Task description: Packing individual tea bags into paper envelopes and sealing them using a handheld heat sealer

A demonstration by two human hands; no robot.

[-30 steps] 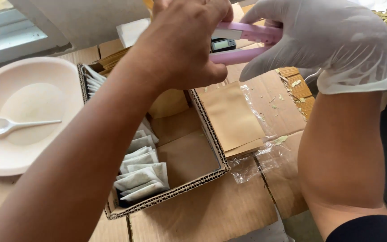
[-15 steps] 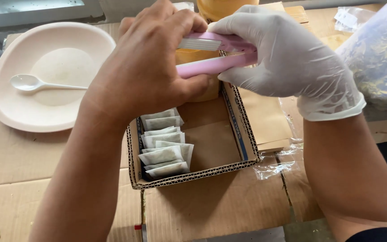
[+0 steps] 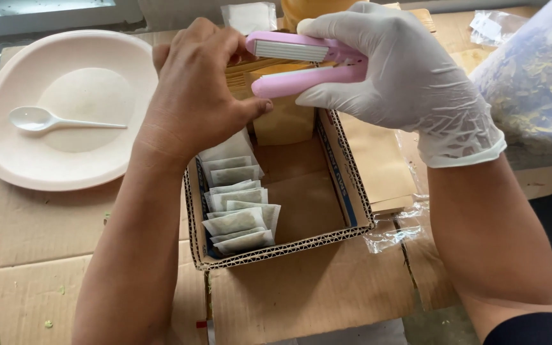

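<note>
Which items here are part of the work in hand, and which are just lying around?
In hand:
- pink sealer, held by gloved right hand
- left hand at the sealer's tip
- cardboard box of filled sachets

Lying about:
- plate, white spoon
- brown pouches
- bag of dried leaves

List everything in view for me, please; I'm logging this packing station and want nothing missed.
pink heat sealer: one, pink, open, held over the box
cardboard box: one, brown, centre
filled sachets: a row, white, left side of box
brown pouches: a stack, right of box
plate: one, pale pink, upper left
plastic spoon: one, white, on plate
bag of dried herbs: one, clear, far right
left hand: bare, at sealer's tip
right hand: white glove, gripping sealer
</note>
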